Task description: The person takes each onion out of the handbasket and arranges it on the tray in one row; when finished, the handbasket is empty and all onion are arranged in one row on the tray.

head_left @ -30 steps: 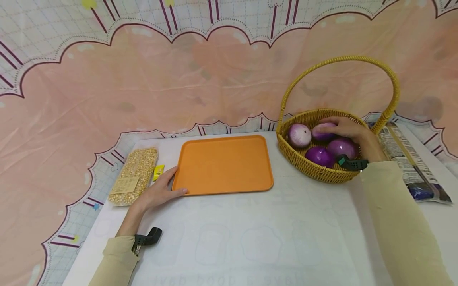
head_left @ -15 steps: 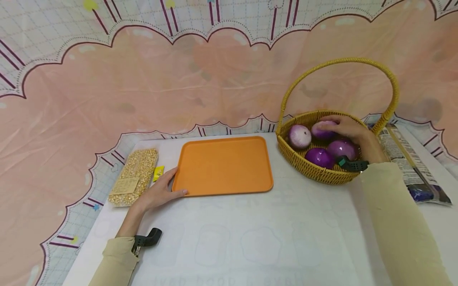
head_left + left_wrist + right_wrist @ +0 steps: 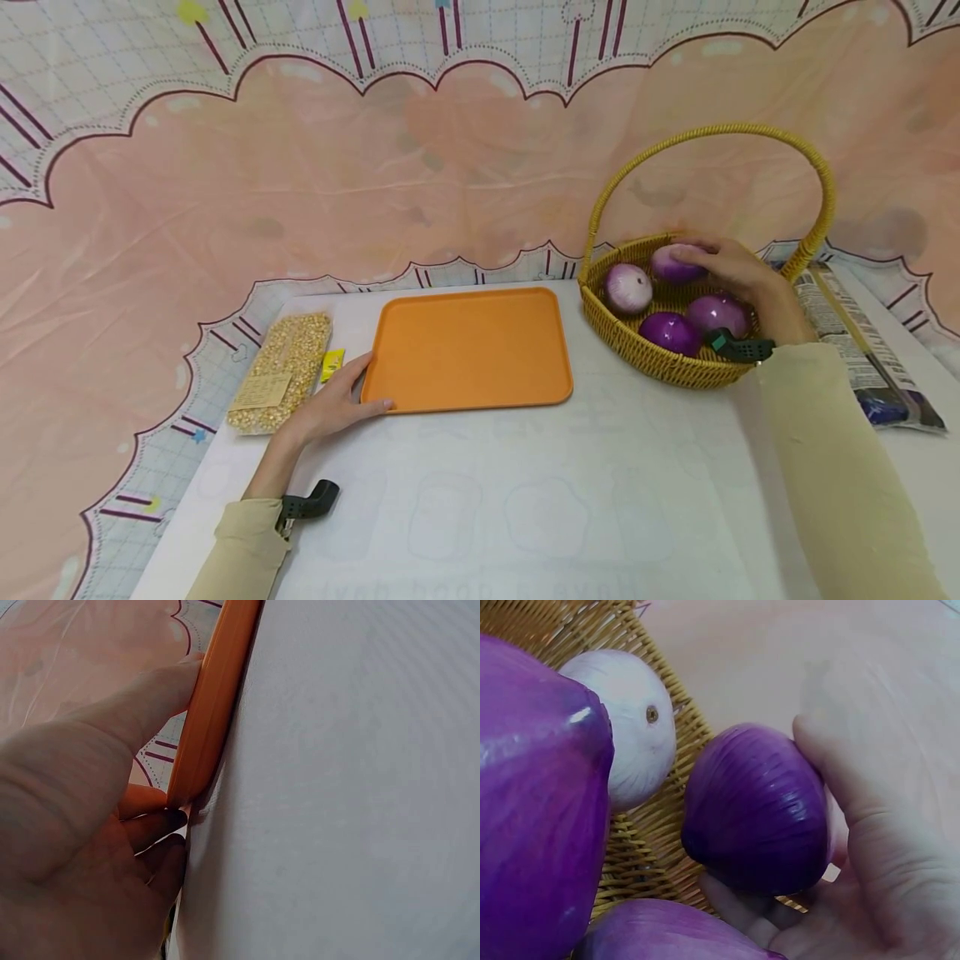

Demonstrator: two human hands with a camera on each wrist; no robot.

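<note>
My right hand [image 3: 731, 265] grips a purple onion [image 3: 677, 264] at the back of a yellow woven basket [image 3: 652, 358]. In the right wrist view, the thumb lies along one side of that onion [image 3: 757, 810] and fingers curl beneath it. A paler onion [image 3: 628, 288] and two more purple onions, one dark [image 3: 670, 333] and one lighter [image 3: 716, 314], lie in the basket. My left hand [image 3: 333, 404] holds the near left corner of an orange tray [image 3: 468, 350]. The left wrist view has the thumb against the tray's rim [image 3: 214, 705] and fingers around its corner.
Left of the tray lie a clear bag of corn kernels [image 3: 281, 371] and a small yellow packet [image 3: 332, 364]. A printed plastic package [image 3: 862, 342] lies right of the basket, whose tall handle [image 3: 738, 129] arches overhead. A patterned cloth [image 3: 420, 167] hangs behind the white table [image 3: 480, 500].
The right hand has lifted the purple onion slightly, up and away from the onion below it. The left hand and tray have kept their places.
</note>
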